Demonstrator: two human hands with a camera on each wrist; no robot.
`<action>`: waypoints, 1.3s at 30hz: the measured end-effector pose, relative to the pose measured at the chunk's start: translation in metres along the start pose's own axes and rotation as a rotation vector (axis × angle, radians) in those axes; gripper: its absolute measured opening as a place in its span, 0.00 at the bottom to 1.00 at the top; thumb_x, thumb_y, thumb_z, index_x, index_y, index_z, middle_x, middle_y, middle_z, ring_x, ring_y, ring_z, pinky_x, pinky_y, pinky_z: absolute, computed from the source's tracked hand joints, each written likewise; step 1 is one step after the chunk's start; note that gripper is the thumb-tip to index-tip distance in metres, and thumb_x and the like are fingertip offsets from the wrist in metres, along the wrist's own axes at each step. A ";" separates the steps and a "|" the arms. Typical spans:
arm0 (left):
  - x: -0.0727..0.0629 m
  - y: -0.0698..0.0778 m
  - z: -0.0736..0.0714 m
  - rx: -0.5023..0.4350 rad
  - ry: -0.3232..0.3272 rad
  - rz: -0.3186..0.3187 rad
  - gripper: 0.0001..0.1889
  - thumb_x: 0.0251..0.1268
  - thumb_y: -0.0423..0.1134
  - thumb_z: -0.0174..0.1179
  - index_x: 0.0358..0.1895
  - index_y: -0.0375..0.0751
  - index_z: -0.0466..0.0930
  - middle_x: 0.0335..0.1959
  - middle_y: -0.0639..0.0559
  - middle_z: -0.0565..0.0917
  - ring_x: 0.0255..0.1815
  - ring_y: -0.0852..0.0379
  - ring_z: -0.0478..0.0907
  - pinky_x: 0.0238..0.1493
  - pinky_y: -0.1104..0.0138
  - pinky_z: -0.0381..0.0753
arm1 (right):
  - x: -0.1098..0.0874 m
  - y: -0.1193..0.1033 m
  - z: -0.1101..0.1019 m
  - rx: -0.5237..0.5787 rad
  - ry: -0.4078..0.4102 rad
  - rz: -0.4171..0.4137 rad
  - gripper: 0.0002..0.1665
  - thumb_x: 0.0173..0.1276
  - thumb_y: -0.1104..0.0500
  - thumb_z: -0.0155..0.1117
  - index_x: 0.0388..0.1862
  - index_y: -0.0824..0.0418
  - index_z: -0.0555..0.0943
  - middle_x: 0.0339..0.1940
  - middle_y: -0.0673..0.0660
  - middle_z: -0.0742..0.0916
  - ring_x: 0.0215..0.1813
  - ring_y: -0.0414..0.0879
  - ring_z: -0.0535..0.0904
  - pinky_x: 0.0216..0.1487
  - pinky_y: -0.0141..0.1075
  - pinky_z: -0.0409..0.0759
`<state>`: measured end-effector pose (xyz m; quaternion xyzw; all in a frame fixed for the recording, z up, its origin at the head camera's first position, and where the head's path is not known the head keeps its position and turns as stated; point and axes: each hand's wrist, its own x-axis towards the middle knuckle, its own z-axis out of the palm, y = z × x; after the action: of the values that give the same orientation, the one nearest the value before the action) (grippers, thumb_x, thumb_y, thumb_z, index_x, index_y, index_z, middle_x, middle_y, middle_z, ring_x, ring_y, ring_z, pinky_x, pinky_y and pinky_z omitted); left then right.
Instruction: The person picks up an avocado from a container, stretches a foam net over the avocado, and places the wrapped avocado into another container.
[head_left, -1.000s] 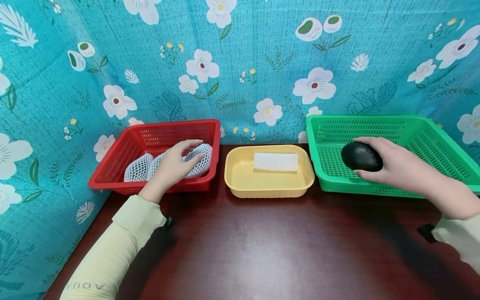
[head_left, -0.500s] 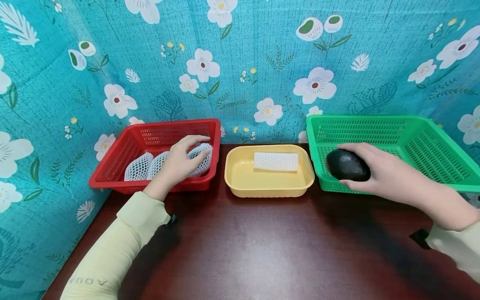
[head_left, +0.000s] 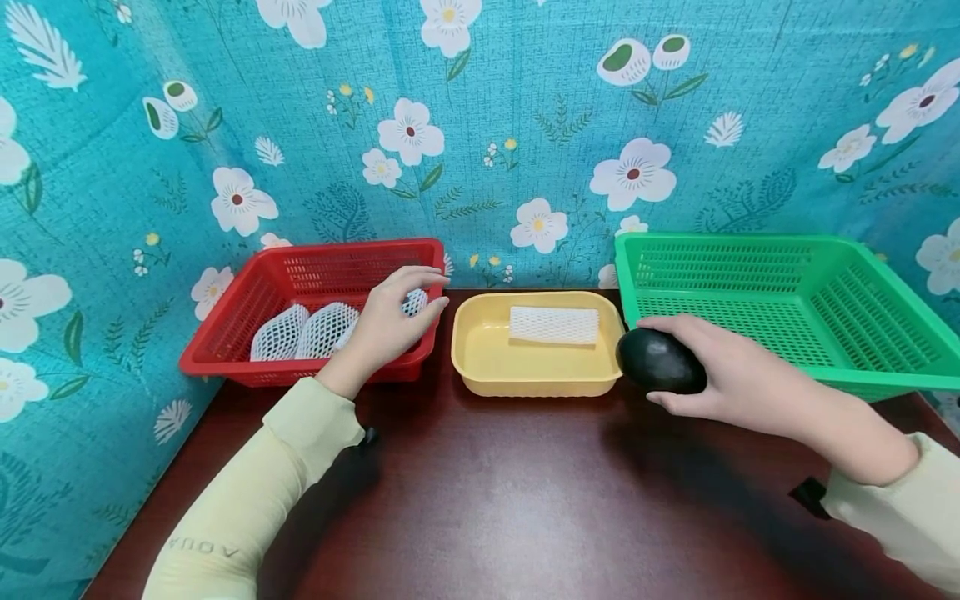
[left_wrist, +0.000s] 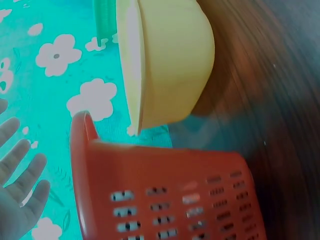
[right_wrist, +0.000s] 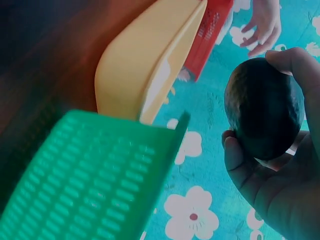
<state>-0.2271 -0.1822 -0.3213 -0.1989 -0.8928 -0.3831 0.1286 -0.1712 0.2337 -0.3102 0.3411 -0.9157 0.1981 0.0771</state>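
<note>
My right hand (head_left: 720, 375) grips a dark avocado (head_left: 658, 361) between thumb and fingers, in front of the green basket's left corner and right of the yellow tray. The right wrist view shows the avocado (right_wrist: 262, 107) held from one side. My left hand (head_left: 393, 321) is over the right side of the red basket (head_left: 337, 254), fingers apart and holding nothing. Several white foam nets (head_left: 327, 329) with a rounded shape lie in that basket, one partly hidden behind the hand. A flat white foam net (head_left: 554, 325) lies in the yellow tray (head_left: 525, 387).
The green basket (head_left: 720, 242) stands at the right, its slotted floor showing. All three containers line the back of the dark brown table (head_left: 510, 492), against a blue flowered cloth (head_left: 480, 100).
My right hand has carried the avocado from over the green basket leftward and toward me. My left hand has drifted right, toward the red basket's right rim.
</note>
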 end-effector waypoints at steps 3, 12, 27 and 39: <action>0.003 0.003 0.007 0.020 -0.024 0.009 0.17 0.74 0.42 0.64 0.61 0.43 0.83 0.65 0.49 0.78 0.69 0.52 0.71 0.68 0.51 0.73 | 0.000 -0.003 0.006 0.027 -0.023 0.005 0.44 0.55 0.53 0.83 0.68 0.59 0.72 0.57 0.56 0.82 0.52 0.49 0.80 0.43 0.49 0.83; 0.010 0.008 0.026 0.065 -0.100 0.100 0.17 0.71 0.39 0.66 0.59 0.38 0.83 0.59 0.45 0.81 0.62 0.48 0.76 0.64 0.52 0.76 | -0.005 -0.009 0.025 0.110 -0.070 0.011 0.41 0.58 0.50 0.82 0.67 0.55 0.73 0.56 0.51 0.82 0.51 0.43 0.79 0.43 0.43 0.83; 0.022 0.012 0.053 0.008 -0.158 0.057 0.17 0.72 0.40 0.64 0.60 0.41 0.83 0.59 0.47 0.82 0.60 0.47 0.77 0.62 0.54 0.76 | 0.000 -0.014 0.059 0.151 -0.165 -0.067 0.40 0.60 0.49 0.80 0.69 0.51 0.72 0.56 0.48 0.81 0.50 0.40 0.78 0.45 0.40 0.82; 0.029 0.008 0.075 -0.015 -0.205 0.080 0.18 0.73 0.40 0.63 0.62 0.39 0.82 0.61 0.45 0.82 0.61 0.43 0.78 0.64 0.51 0.76 | 0.013 -0.022 0.085 0.205 -0.245 -0.163 0.40 0.64 0.49 0.77 0.70 0.57 0.70 0.61 0.49 0.80 0.57 0.40 0.78 0.55 0.42 0.82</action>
<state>-0.2555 -0.1147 -0.3555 -0.2736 -0.8897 -0.3621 0.0504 -0.1666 0.1754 -0.3775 0.4419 -0.8626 0.2402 -0.0544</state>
